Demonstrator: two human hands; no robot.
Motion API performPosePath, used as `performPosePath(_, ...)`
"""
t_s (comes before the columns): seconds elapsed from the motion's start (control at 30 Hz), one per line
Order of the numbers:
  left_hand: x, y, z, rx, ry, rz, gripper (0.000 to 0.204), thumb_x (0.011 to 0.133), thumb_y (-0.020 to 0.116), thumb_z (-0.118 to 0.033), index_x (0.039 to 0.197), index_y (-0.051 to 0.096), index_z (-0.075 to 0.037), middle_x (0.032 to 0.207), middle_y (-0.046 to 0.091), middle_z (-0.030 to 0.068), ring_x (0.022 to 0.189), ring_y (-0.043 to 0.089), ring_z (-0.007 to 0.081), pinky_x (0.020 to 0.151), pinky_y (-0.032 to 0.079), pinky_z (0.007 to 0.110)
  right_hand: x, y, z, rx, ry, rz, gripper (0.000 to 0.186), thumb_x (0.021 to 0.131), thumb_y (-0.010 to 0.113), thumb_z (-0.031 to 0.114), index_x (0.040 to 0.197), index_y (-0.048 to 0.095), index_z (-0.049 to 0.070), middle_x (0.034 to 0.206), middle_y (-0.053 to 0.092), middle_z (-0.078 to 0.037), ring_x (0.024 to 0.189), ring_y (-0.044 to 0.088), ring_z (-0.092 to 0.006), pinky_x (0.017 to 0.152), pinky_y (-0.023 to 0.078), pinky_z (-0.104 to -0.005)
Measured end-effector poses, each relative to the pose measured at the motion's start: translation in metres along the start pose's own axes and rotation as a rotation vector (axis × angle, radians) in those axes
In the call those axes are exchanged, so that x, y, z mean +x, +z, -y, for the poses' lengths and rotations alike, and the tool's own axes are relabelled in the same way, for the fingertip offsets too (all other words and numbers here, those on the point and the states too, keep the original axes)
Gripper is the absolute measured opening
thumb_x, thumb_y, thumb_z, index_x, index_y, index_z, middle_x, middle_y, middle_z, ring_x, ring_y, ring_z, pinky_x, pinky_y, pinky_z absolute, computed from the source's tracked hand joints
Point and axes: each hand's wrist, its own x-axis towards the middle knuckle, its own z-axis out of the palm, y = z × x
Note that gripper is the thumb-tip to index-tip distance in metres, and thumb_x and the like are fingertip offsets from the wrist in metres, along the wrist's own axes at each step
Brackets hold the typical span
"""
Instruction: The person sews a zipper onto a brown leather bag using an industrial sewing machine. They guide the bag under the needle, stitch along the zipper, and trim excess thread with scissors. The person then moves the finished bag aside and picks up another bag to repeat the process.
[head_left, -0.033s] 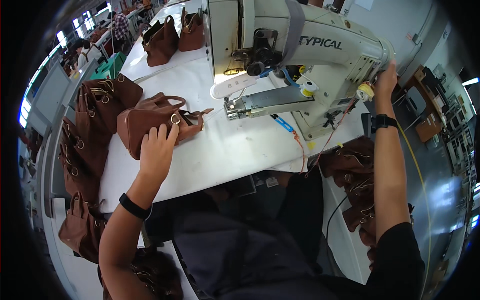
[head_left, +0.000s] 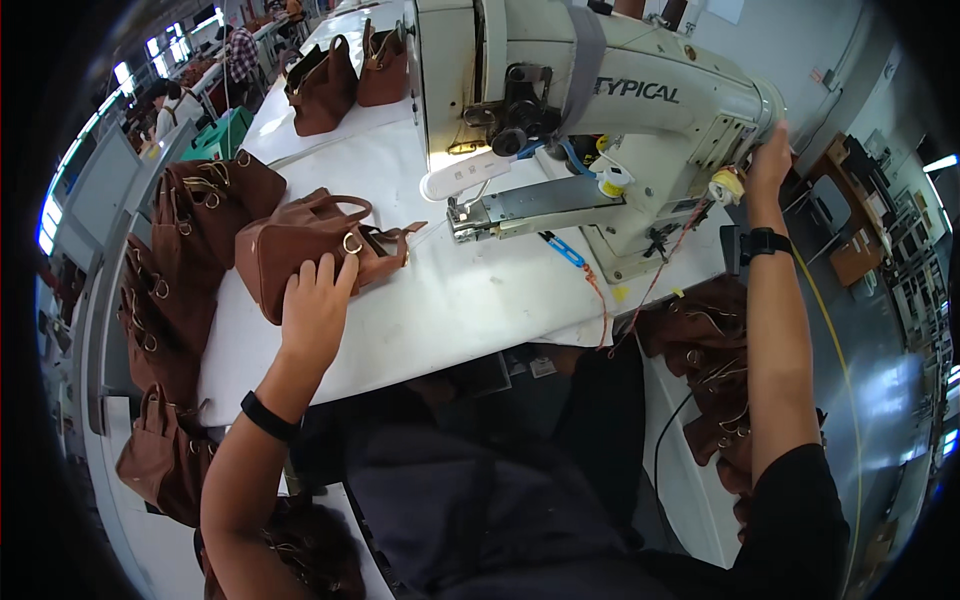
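A brown leather handbag (head_left: 280,250) lies tilted on the white table, its handle upward and a gold ring on its side. My left hand (head_left: 316,305) grips its near side, fingers bent over the leather beside the ring. Pale threads run from the bag's strap end toward the narrow arm (head_left: 550,200) of the sewing machine (head_left: 650,65). At the machine's right end, my right hand (head_left: 770,165) is closed round the handwheel (head_left: 770,98); part of its fingers is hidden behind the wheel.
Brown bags (head_left: 195,220) crowd the table's left edge, and two more (head_left: 322,85) stand at the back. Blue thread snips (head_left: 564,250) lie under the machine arm, tied to a reddish cord. Further brown bags (head_left: 715,340) are heaped at lower right. People work in the far left background.
The view has shifted very slightly. Both hands and the bag keep their places.
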Motion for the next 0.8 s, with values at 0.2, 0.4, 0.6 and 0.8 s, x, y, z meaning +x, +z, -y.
performPosePath(0.2,-0.01,-0.012,-0.003,-0.113,-0.011,-0.054,0.054,0.081,0.066,-0.006,0.135,0.055,-0.01,0.119,0.061,0.0082,0.101,0.056,0.0262,0.086,0.047,0.039,-0.008,-0.045,0.03,0.019,0.016,0.159,0.049,0.105,0.055,0.04,0.127,0.067,-0.003,0.111,0.071,-0.013,0.104,0.066,-0.0188,0.092,0.052,-0.0323)
performPosePath(0.4,-0.012,-0.018,0.013,-0.189,-0.009,-0.107,0.047,0.082,0.061,-0.003,0.13,0.058,-0.005,0.118,0.064,0.0063,0.098,0.056,0.0253,0.085,0.045,0.039,-0.272,-0.065,0.11,-0.314,-0.541,0.927,0.011,0.096,0.062,0.004,0.099,0.071,0.0,0.098,0.071,-0.015,0.085,0.069,-0.0296,0.079,0.055,-0.0371)
performPosePath(0.6,-0.017,-0.019,0.016,-0.246,-0.027,-0.172,0.042,0.083,0.059,-0.002,0.125,0.062,-0.004,0.116,0.068,0.0052,0.095,0.056,0.0235,0.084,0.044,0.038,-0.334,0.014,0.002,-0.767,-0.696,1.004,0.027,0.093,0.056,0.006,0.118,0.065,-0.001,0.105,0.069,-0.014,0.103,0.066,-0.0338,0.088,0.053,-0.0456)
performPosePath(0.8,-0.021,-0.018,0.014,-0.251,-0.067,-0.156,0.043,0.082,0.059,-0.002,0.125,0.063,-0.003,0.116,0.069,0.0048,0.095,0.056,0.0228,0.083,0.044,0.037,-0.339,0.027,0.014,-0.593,-0.401,1.052,0.029,0.094,0.05,0.01,0.115,0.066,-0.002,0.096,0.069,-0.014,0.085,0.067,-0.0276,0.077,0.053,-0.038)
